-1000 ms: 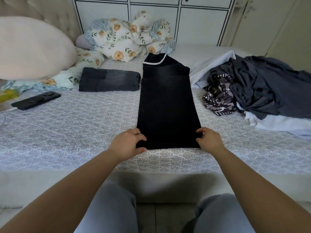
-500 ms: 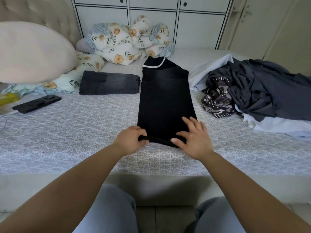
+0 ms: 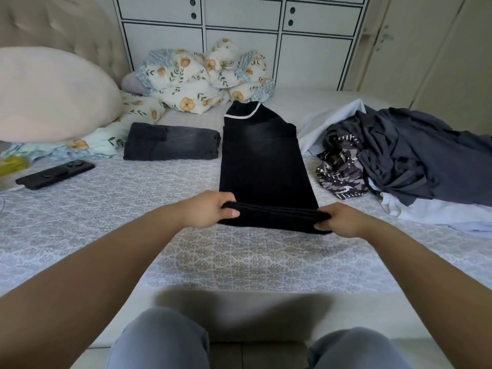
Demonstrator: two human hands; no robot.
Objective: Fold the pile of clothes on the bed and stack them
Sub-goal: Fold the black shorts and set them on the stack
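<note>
A person stands at the near edge of a bed (image 3: 80, 235) covered in a grey patterned sheet, seen from a head-worn camera. A long black garment (image 3: 263, 161), likely trousers, lies flat at the centre of the bed. Its long axis runs from six o'clock to twelve o'clock, straight away from the person, with a white-trimmed end pointing to twelve o'clock and the near end at the person's hands.

Half a second ago the right hand lay flat on the cloth and the left was working under the hem. Now both hands have closed on the near end and lifted it off the sheet. The left hand (image 3: 213, 209) grips the left corner, fingers curled round it; the right hand (image 3: 340, 219) grips the right corner the same way. The raised edge shows several layers, stretched level between them. This suggests the lengthwise fold is done and the near end is about to be carried toward twelve o'clock to halve the garment.

At about eleven o'clock from the garment, just beside it, sits a folded dark grey garment (image 3: 170, 142), the start of the stack. At two to three o'clock lies the unfolded pile (image 3: 415, 158) of dark and light clothes, so much of the task remains. A black phone (image 3: 56, 174) rests at nine o'clock.
</note>
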